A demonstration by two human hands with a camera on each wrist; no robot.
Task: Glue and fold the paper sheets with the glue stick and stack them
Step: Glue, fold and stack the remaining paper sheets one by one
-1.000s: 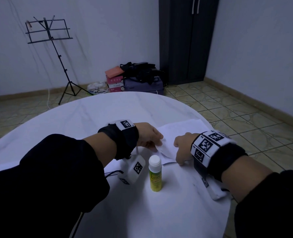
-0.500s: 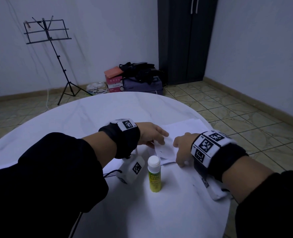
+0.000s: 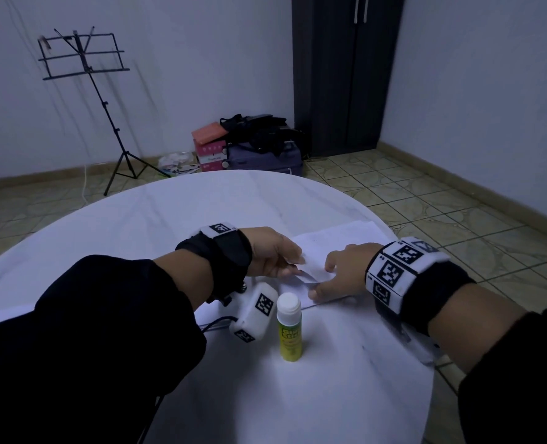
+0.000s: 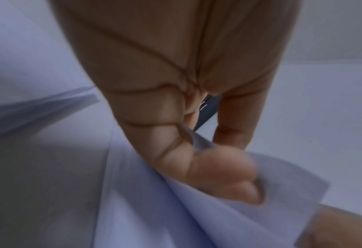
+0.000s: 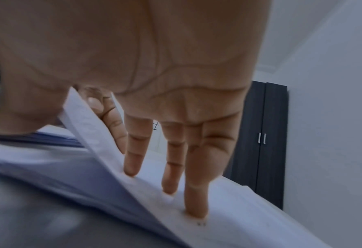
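Note:
A white paper sheet point(image 3: 339, 238) lies on the round white table point(image 3: 201, 213), right of centre. My left hand point(image 3: 293, 265) pinches a lifted flap of this sheet between thumb and fingers; the left wrist view shows the thumb of my left hand point(image 4: 224, 156) pressed onto the curled paper point(image 4: 281, 184). My right hand point(image 3: 325, 277) rests on the same sheet, and my right hand point(image 5: 169, 184) shows straight fingertips pressing the paper point(image 5: 239, 209), thumb on the flap's near side. A capped yellow glue stick point(image 3: 288, 328) stands upright just in front of both hands, untouched.
A white camera unit point(image 3: 256, 312) hangs under my left wrist, close to the glue stick. The table's right edge is near the sheet. On the floor beyond stand a music stand point(image 3: 86, 59), boxes and bags point(image 3: 249, 142) and a dark wardrobe point(image 3: 345, 75).
The left hand has closed on the lifted flap and brought it lower, toward the right hand. The right hand's fingers have spread onto the sheet. The glue stick has stayed put.

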